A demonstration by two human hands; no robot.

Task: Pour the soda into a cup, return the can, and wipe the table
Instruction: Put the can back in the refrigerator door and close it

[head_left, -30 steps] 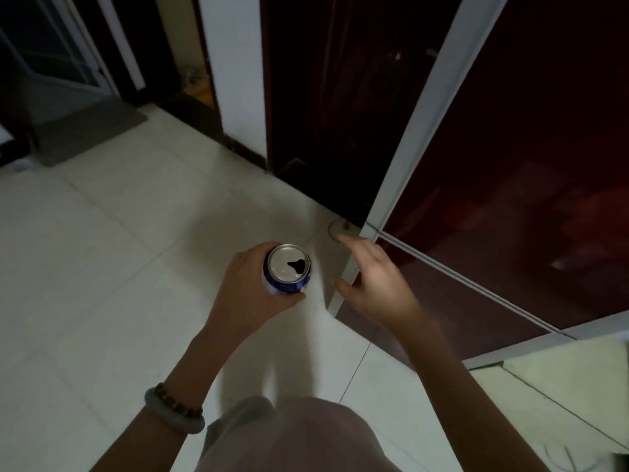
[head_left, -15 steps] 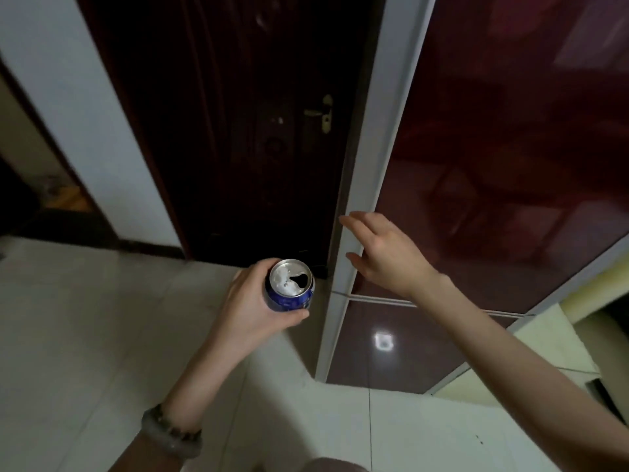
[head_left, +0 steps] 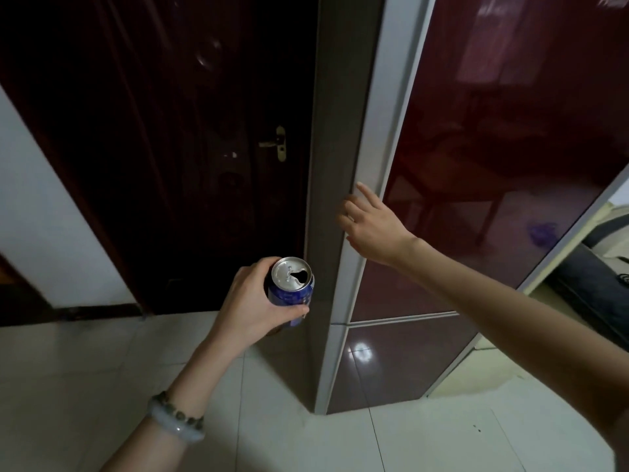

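A blue soda can with its silver top opened is upright in my left hand, whose fingers and thumb wrap round its side. My right hand reaches forward with its fingers extended, their tips at the silver left edge of a tall appliance with a dark red glossy door. No cup and no table are in view.
A dark wooden door with a brass handle stands behind the can. The appliance's grey side panel faces me. White floor tiles spread below. A black object sits at the far right.
The view has risen from the floor to the appliance front. My right hand moved up along the door's silver edge. The can stays in my left hand.
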